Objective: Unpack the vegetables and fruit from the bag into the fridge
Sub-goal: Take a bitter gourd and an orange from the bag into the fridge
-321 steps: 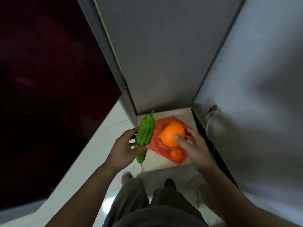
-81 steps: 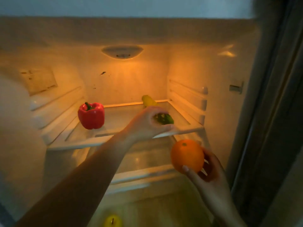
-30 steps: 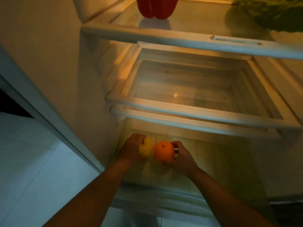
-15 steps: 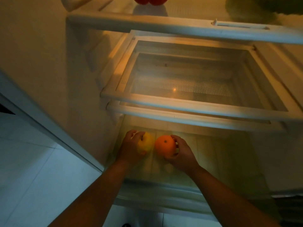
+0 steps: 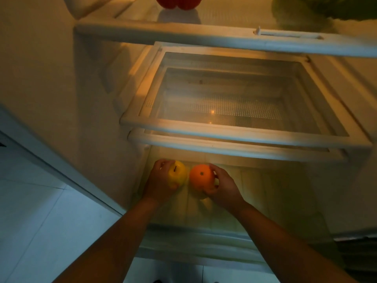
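The left hand (image 5: pixel 161 181) is curling its fingers and thumb around a yellow apple (image 5: pixel 177 174), gripping it from the left. The apple's stem is pointing up toward the camera. Just beside it, the right hand (image 5: pixel 223 185) is gripping an orange (image 5: pixel 201 177) from the right, fingers wrapping its far side and thumb its near side. The orange's stem dimple is also facing up. Both fruits are round, showing no long axis, and are nearly touching, low in the bottom compartment (image 5: pixel 265 193) of the fridge; whether they are resting on its floor cannot be told. Above them a perforated tray (image 5: pixel 234 105) is sitting on its rails. On the glass shelf (image 5: pixel 183 34) higher up, a red bell pepper (image 5: pixel 178 2) and a bumpy green vegetable (image 5: pixel 326 7) are lying, both cut by the top edge.
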Demonstrator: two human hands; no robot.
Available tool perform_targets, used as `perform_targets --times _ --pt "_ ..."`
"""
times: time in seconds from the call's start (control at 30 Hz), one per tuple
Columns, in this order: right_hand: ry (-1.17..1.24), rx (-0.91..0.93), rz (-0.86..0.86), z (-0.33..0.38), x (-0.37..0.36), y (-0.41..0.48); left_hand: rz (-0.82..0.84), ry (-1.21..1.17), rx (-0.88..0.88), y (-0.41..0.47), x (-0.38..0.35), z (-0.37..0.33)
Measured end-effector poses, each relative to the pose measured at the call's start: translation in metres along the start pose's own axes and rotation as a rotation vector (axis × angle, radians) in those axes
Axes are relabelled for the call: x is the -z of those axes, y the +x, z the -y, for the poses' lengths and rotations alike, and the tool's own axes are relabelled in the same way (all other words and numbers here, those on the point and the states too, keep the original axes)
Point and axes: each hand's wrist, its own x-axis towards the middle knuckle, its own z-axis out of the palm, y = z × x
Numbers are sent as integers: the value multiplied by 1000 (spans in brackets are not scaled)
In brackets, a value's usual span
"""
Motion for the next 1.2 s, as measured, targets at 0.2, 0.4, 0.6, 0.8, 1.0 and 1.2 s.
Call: perform_targets --times 0.2,0.4,0.6,0.8,1.0,1.2 --pt "-46 -15 -24 22 22 -16 93 -47 23 -1 27 -14" --pt "4 -32 -46 45 33 -57 92 -212 -109 -34 63 -43" --pt "109 106 -154 84 63 -92 86 -293 -240 -51 94 -78" --pt "203 247 -269 136 115 -111 40 -392 -405 -46 131 -140" --pt "124 411 -552 177 184 -105 -108 -391 -616 -26 181 -204" --pt "108 508 -807 216 239 -92 -149 -342 -738 -5 218 -245"
